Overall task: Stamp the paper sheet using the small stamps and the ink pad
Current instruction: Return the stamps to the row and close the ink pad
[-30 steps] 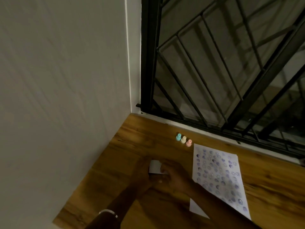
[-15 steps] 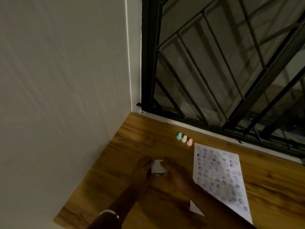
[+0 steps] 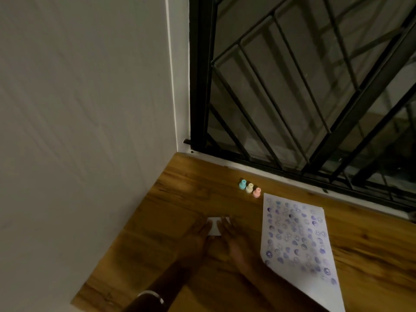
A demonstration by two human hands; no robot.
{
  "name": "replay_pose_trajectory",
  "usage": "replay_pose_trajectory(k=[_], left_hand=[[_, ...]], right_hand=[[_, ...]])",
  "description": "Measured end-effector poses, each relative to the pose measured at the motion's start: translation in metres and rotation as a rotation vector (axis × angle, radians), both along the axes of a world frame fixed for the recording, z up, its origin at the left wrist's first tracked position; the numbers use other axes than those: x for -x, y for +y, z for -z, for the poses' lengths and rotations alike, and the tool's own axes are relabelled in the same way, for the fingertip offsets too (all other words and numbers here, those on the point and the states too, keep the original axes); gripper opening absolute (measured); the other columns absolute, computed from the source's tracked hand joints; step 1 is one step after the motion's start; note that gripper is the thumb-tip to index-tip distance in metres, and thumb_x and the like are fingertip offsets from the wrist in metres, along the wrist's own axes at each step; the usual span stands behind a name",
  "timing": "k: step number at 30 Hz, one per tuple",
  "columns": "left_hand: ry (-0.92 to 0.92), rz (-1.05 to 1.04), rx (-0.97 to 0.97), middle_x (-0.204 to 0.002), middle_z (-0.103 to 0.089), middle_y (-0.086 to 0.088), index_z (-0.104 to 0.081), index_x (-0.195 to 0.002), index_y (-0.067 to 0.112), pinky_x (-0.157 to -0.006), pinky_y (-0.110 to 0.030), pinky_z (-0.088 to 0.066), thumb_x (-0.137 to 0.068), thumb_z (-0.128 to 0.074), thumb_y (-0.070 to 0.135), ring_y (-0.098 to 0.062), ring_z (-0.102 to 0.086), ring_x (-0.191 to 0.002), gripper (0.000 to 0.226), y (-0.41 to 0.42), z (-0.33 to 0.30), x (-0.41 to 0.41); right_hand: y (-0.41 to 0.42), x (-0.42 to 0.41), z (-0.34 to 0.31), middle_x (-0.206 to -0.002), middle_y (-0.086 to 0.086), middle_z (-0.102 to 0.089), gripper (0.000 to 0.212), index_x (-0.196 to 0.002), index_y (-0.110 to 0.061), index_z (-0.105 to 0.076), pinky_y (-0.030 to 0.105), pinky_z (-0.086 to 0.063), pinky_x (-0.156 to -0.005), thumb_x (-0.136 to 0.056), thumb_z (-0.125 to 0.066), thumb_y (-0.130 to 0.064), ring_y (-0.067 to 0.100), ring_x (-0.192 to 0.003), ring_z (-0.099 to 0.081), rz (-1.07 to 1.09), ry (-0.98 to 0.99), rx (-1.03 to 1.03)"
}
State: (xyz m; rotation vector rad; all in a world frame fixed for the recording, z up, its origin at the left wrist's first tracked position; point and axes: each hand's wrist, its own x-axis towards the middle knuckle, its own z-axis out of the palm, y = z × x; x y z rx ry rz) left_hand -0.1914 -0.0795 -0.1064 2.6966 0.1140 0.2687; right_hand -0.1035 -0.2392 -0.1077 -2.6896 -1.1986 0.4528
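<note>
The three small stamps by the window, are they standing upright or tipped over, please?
Upright: the blue stamp, yellow stamp and pink stamp stand in a row, narrow handles up.

white object half hidden under hands, paper sheet corner cropped

The brown wood-grain desk has a smooth, faintly sheeny finish. On its right lies a matt white paper sheet covered in purple ink prints. At the far edge, three small pastel stamps, blue, cream and pink, look like smooth plastic. Behind them rises a black metal window grille; the left wall is matt, faintly textured plaster.
</note>
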Motion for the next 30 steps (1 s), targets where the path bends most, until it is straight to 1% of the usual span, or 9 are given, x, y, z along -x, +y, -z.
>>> replay_pose_trajectory(k=[5,9,14,17,19,20,22,25,30], left_hand=[[0.003,-0.01,-0.058,-0.12,-0.069,-0.009,-0.069,-0.116,0.013,-0.075,-0.03,-0.061,-0.065,-0.088,0.024,-0.022,-0.07,-0.104,0.056,-0.001,0.001,0.0],[0.04,-0.041,-0.082,-0.122,-0.069,-0.007,-0.068,-0.117,0.014,-0.077,-0.026,-0.059,-0.064,-0.087,0.027,-0.019,-0.069,-0.104,0.058,-0.004,-0.006,-0.002],[0.069,-0.058,-0.143,-0.117,-0.07,-0.012,-0.071,-0.112,0.014,-0.073,-0.036,-0.062,-0.062,-0.089,0.019,-0.029,-0.069,-0.103,0.053,-0.004,-0.012,0.001],[0.034,0.0,-0.164,-0.112,-0.07,-0.008,-0.071,-0.106,0.016,-0.072,-0.035,-0.062,-0.064,-0.085,0.016,-0.029,-0.069,-0.1,0.045,-0.004,-0.015,0.005],[0.009,0.026,-0.167,-0.109,-0.071,-0.005,-0.071,-0.104,0.017,-0.072,-0.032,-0.062,-0.064,-0.085,0.016,-0.026,-0.069,-0.099,0.042,-0.004,-0.017,0.007],[-0.005,0.029,-0.158,-0.107,-0.071,-0.004,-0.072,-0.103,0.018,-0.072,-0.031,-0.062,-0.064,-0.085,0.015,-0.024,-0.069,-0.098,0.041,-0.004,-0.018,0.008],[-0.007,0.018,-0.15,-0.107,-0.072,-0.001,-0.072,-0.103,0.02,-0.071,-0.029,-0.061,-0.065,-0.083,0.014,-0.022,-0.069,-0.098,0.04,-0.005,-0.019,0.009],[0.004,-0.016,-0.158,-0.109,-0.072,0.002,-0.072,-0.107,0.022,-0.077,-0.029,-0.061,-0.066,-0.083,0.018,-0.019,-0.069,-0.1,0.043,-0.009,-0.019,0.011],[0.068,-0.019,-0.178,-0.134,-0.06,-0.003,-0.058,-0.129,0.019,-0.096,-0.038,-0.053,-0.084,-0.053,0.034,-0.022,-0.06,-0.12,0.048,-0.023,-0.004,0.03]], right_hand=[[0.0,0.0,0.001,-0.15,-0.004,0.022,0.092,-0.146,-0.023,0.012,0.037,0.008,-0.115,-0.088,-0.055,-0.047,0.022,-0.144,0.018,0.012,0.008,-0.013],[0.001,0.001,-0.007,-0.157,-0.002,0.018,0.087,-0.147,-0.026,0.012,0.04,-0.002,-0.12,-0.093,-0.055,-0.037,0.023,-0.147,0.014,0.017,-0.018,0.023],[0.003,0.009,-0.009,-0.159,0.003,0.013,0.079,-0.146,-0.03,0.008,0.04,0.001,-0.12,-0.094,-0.051,-0.041,0.027,-0.149,0.006,0.072,0.009,-0.039],[0.003,0.016,-0.016,-0.155,0.013,-0.029,0.076,-0.146,-0.021,-0.033,0.049,-0.026,-0.116,-0.085,-0.045,-0.064,0.033,-0.142,-0.028,0.155,0.014,-0.109],[0.003,0.016,-0.017,-0.124,0.013,-0.065,0.063,-0.113,-0.013,-0.067,0.049,-0.053,-0.092,-0.065,-0.077,-0.052,0.033,-0.117,-0.061,0.12,-0.071,-0.071],[0.002,0.017,-0.021,-0.112,0.008,-0.071,0.06,-0.099,-0.016,-0.073,0.043,-0.058,-0.082,-0.051,-0.087,-0.048,0.029,-0.107,-0.068,0.114,-0.125,-0.042],[-0.003,0.02,-0.024,-0.109,0.004,-0.073,0.056,-0.093,-0.02,-0.074,0.039,-0.059,-0.077,-0.048,-0.088,-0.05,0.024,-0.102,-0.07,0.091,-0.194,-0.064],[-0.017,0.03,-0.026,-0.125,0.003,-0.067,0.041,-0.108,-0.02,-0.072,0.042,-0.058,-0.087,-0.07,-0.076,-0.034,0.025,-0.112,-0.065,0.047,-0.26,-0.114],[-0.023,0.046,-0.029,-0.15,0.005,-0.042,0.079,-0.138,-0.015,-0.047,0.048,-0.049,-0.099,-0.075,-0.034,-0.062,0.028,-0.133,-0.046,0.054,-0.181,0.036]])
